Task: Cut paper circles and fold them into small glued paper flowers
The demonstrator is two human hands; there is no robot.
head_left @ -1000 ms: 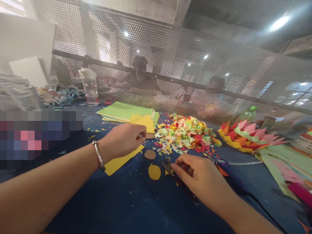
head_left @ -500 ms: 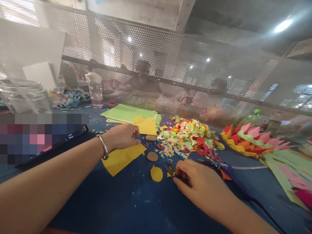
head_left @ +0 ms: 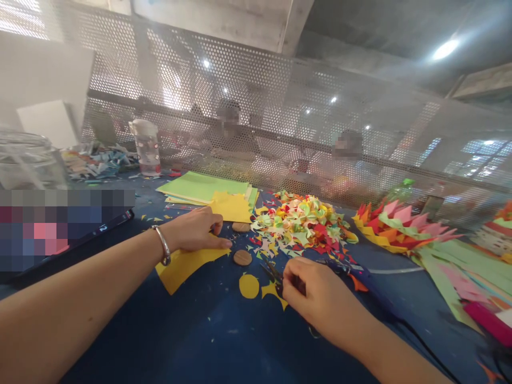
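Observation:
My left hand (head_left: pixel 197 230), with a metal bangle at the wrist, lies on a yellow paper sheet (head_left: pixel 182 265) on the blue table, its fingers curled and pressing the sheet's far edge. My right hand (head_left: pixel 320 298) is closed around small dark scissors (head_left: pixel 272 272), whose blades point left, slightly apart, above a yellow offcut (head_left: pixel 274 292). A cut yellow paper circle (head_left: pixel 248 286) lies just left of the blades. Two brown round discs (head_left: pixel 242 257) sit between my hands.
A heap of coloured paper scraps (head_left: pixel 304 221) lies behind the scissors. Stacked green and yellow sheets (head_left: pixel 208 189) are at the back, spiky paper pieces (head_left: pixel 404 229) at right. A dark cable (head_left: pixel 392 306) runs by my right wrist. A bottle (head_left: pixel 146 146) and perforated screen stand behind, people beyond.
My left hand came down from the sheet's far edge and now rests flat on the yellow paper. My right hand took up the scissors; a yellow offcut now shows beneath the blades.

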